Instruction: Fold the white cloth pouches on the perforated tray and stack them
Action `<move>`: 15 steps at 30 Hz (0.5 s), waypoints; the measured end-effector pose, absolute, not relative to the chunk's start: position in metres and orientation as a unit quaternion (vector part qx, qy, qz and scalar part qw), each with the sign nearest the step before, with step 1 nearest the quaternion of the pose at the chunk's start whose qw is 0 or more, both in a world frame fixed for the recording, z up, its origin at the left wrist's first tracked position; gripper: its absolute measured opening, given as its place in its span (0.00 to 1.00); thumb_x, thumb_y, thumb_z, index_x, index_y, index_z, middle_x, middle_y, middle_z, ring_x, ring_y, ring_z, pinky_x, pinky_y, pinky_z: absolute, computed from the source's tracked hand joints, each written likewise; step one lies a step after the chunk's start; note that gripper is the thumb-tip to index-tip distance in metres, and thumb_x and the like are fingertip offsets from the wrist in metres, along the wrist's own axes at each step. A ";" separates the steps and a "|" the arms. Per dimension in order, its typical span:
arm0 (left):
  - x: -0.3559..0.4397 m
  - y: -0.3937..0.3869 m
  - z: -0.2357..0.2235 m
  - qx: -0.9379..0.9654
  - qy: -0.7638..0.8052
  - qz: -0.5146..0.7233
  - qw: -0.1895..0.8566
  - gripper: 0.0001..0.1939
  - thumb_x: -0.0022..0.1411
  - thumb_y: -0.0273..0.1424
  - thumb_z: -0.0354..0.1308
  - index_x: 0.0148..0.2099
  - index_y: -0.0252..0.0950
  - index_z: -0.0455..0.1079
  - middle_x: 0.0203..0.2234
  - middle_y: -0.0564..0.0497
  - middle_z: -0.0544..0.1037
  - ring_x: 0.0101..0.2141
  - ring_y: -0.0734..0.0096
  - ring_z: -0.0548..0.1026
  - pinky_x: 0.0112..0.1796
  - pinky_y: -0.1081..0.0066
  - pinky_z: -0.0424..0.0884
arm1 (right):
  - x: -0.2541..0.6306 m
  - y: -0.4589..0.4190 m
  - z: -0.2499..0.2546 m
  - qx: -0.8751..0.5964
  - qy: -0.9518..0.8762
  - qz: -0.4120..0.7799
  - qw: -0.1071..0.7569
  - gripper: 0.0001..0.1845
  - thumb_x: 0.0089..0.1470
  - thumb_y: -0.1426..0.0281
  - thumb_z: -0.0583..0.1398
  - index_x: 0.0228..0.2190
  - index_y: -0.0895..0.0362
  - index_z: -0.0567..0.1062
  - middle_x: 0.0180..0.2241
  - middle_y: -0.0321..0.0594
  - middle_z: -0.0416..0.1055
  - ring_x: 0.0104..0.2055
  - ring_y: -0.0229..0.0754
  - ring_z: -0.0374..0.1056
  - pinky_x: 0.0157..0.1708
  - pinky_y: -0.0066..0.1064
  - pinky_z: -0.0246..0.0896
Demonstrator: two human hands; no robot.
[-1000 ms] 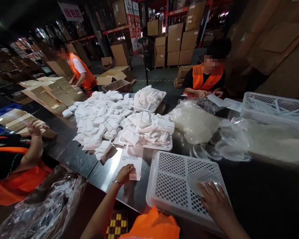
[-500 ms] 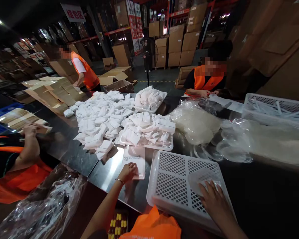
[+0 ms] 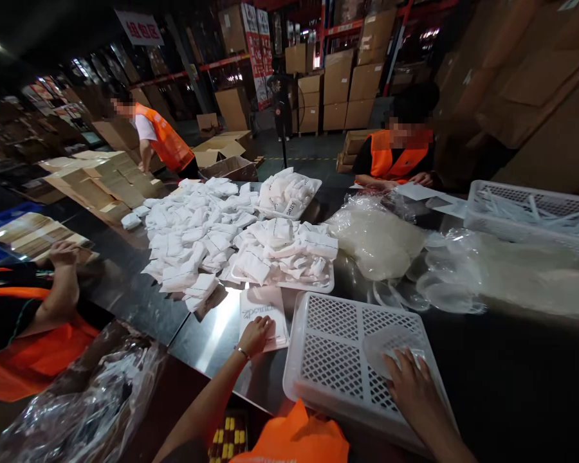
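Note:
My left hand (image 3: 257, 335) rests with bent, bunched fingers on a thin stack of flat white printed bags (image 3: 260, 303). The stack lies on the metal table beside a white plastic basket (image 3: 328, 381), which sits with its latticed face up. My right hand (image 3: 408, 379) has its fingers spread flat over the basket's right half. Under its fingertips lies a translucent round plastic piece (image 3: 380, 347); whether it is a lid or a film I cannot tell. Beyond the basket, folded white packets (image 3: 284, 247) are heaped in a white tray (image 3: 289, 283).
A larger pile of white packets (image 3: 188, 231) spreads to the left. Clear plastic bags of round pieces (image 3: 381, 238) lie to the right, near another white basket (image 3: 525, 222). A co-worker's hand (image 3: 65, 253) is at the left edge. Another co-worker (image 3: 398, 154) sits across the table.
My left hand has slid slightly right, and the bag stack has shifted and turned with it toward the basket. My right hand has stayed nearly still. The far-left co-worker has bent lower.

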State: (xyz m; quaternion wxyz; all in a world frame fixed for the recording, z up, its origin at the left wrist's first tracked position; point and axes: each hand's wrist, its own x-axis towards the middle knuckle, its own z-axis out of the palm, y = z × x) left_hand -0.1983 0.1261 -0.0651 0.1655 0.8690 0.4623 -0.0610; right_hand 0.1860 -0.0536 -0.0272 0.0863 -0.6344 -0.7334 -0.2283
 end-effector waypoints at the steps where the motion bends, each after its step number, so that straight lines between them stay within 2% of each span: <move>1: -0.194 0.124 -0.067 0.862 0.477 -0.059 0.160 0.24 0.56 0.23 0.52 0.56 0.35 0.62 0.53 0.43 0.67 0.49 0.58 0.66 0.49 0.61 0.65 | 0.186 -0.053 -0.028 -0.634 -0.734 -0.228 0.088 0.18 0.50 0.76 0.51 0.41 0.60 0.74 0.44 0.53 0.68 0.53 0.60 0.60 0.51 0.52 0.57; 7: -0.184 0.133 -0.061 0.829 0.538 -0.022 0.151 0.15 0.59 0.19 0.47 0.43 0.35 0.71 0.40 0.45 0.77 0.42 0.62 0.73 0.44 0.66 0.68 | 0.188 -0.053 -0.035 -0.637 -0.727 -0.227 0.117 0.20 0.50 0.75 0.50 0.42 0.58 0.74 0.44 0.51 0.69 0.53 0.58 0.61 0.50 0.51 0.58; 9: -0.186 0.140 -0.049 0.815 0.561 0.008 0.142 0.17 0.61 0.20 0.44 0.46 0.34 0.71 0.41 0.44 0.77 0.42 0.62 0.74 0.44 0.65 0.68 | 0.189 -0.054 -0.038 -0.641 -0.723 -0.227 0.120 0.22 0.52 0.74 0.49 0.47 0.56 0.72 0.44 0.48 0.69 0.53 0.56 0.62 0.50 0.50 0.59; 12: -0.183 0.145 -0.025 0.797 0.589 0.068 0.120 0.22 0.65 0.21 0.38 0.55 0.35 0.65 0.50 0.43 0.73 0.48 0.62 0.72 0.47 0.64 0.67 | 0.189 -0.055 -0.040 -0.648 -0.718 -0.219 0.128 0.23 0.54 0.73 0.49 0.51 0.55 0.70 0.45 0.47 0.70 0.52 0.54 0.62 0.49 0.48 0.60; 15: -0.161 0.137 -0.002 0.781 0.587 0.167 0.132 0.22 0.66 0.24 0.39 0.56 0.36 0.65 0.50 0.44 0.74 0.47 0.62 0.73 0.47 0.63 0.68 | 0.190 -0.055 -0.044 -0.654 -0.715 -0.202 0.142 0.23 0.55 0.73 0.48 0.50 0.56 0.71 0.46 0.47 0.70 0.54 0.55 0.61 0.50 0.50 0.59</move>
